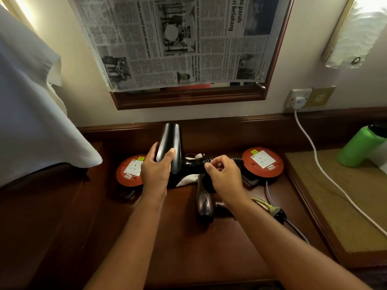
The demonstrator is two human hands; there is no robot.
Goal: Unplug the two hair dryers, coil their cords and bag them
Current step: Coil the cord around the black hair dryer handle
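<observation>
A black hair dryer (170, 141) stands with its barrel pointing up at the back of the dark wooden desk (188, 248). My left hand (156, 166) grips the barrel. My right hand (223, 174) pinches the dryer's black cord (234, 159) near the handle end, fingers curled. The cord runs right toward a red socket reel (262, 162). A second, bronze hair dryer (204, 204) lies on the desk under my right wrist. A white cloth bag (187, 181) lies beneath the black dryer, mostly hidden.
Another red socket reel (130, 170) sits at the left. A white plug (298, 101) in the wall socket trails a white cable (326, 174) across a mat. A green bottle (360, 147) stands at right. White cloth (31, 122) hangs at left. A newspaper-covered mirror (178, 38) is on the wall.
</observation>
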